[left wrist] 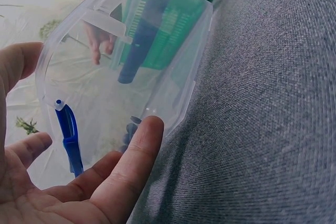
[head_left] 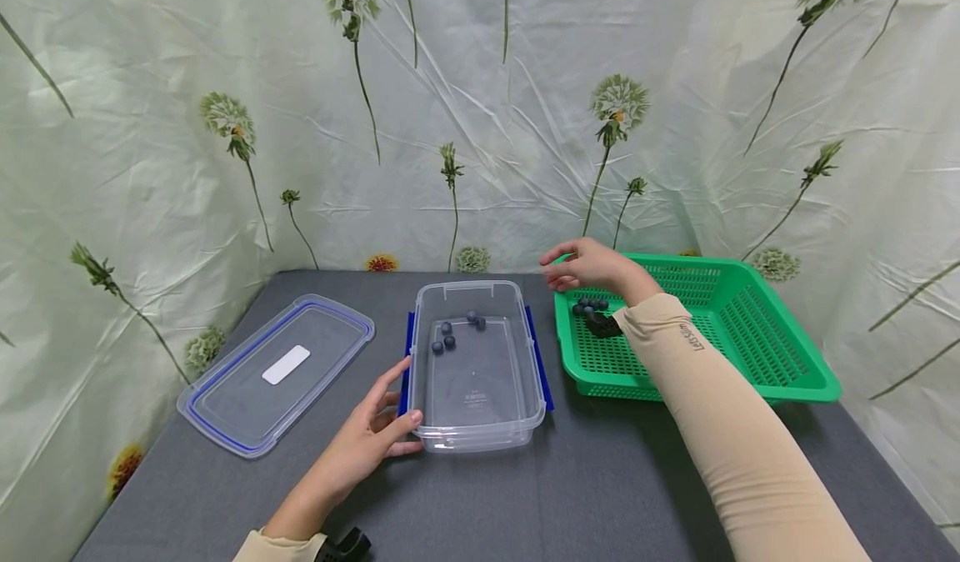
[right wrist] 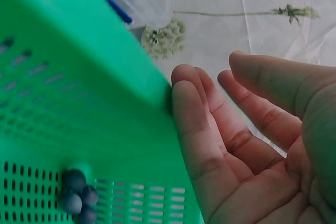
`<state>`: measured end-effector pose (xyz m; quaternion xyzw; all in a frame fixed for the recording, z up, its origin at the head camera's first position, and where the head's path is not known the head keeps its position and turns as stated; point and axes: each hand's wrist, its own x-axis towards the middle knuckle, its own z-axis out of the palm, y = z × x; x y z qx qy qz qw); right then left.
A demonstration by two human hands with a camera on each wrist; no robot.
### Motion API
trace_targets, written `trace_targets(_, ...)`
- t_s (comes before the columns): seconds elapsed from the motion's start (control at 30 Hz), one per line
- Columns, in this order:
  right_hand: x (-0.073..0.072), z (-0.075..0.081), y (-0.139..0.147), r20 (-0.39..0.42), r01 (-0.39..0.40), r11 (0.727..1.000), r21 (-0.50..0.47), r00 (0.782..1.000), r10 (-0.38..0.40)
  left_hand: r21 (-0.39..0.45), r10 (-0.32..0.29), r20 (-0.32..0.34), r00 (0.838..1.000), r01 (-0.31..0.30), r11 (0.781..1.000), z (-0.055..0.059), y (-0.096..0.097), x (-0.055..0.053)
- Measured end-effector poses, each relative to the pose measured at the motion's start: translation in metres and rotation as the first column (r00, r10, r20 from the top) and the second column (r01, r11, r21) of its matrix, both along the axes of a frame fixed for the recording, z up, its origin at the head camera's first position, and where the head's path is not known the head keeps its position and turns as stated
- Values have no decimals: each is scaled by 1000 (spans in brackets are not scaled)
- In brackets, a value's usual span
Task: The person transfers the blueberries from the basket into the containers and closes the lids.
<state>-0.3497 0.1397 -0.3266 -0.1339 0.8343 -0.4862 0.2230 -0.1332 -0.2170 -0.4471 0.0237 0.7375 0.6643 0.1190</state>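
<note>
My left hand (head_left: pixel 367 437) rests against the near left corner of a clear plastic food container (head_left: pixel 480 437) with blue side latches. Its thumb touches the rim, and its other fingers lie fairly straight along the outer wall. Several blueberries (head_left: pixel 449 342) sit inside, toward the container's far end. My right hand (head_left: pixel 588 263) hangs over the far left edge of a green plastic basket (head_left: pixel 787 337), fingers loosely bent, with nothing visible between them in the right wrist view. Below its wrist, more blueberries (right wrist: pixel 79 195) lie clustered on the basket's slotted floor.
A clear lid (head_left: pixel 330 316) with a blue seal and a white label (head_left: pixel 286 365) lies at the left. Grey cloth (head_left: pixel 480 512) covers the table. A floral curtain (head_left: pixel 510 128) hangs behind it. The container and basket stand side by side with a narrow gap.
</note>
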Motion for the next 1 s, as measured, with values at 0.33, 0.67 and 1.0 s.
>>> trace_targets(0.33,-2,-5,20,-6,28,999,-37,1000,-28,-16,-2,8,1000,2,1000,0,-2,0)
trace_targets(0.67,0,-11,41,-32,46,996,82,999,-43,-3,-2,6,1000,2,1000,0,0,-1)
trace_targets(1.0,2,-28,54,26,78,990,119,996,-81,7,-9,7,1000,9,1000,0,-1,0)
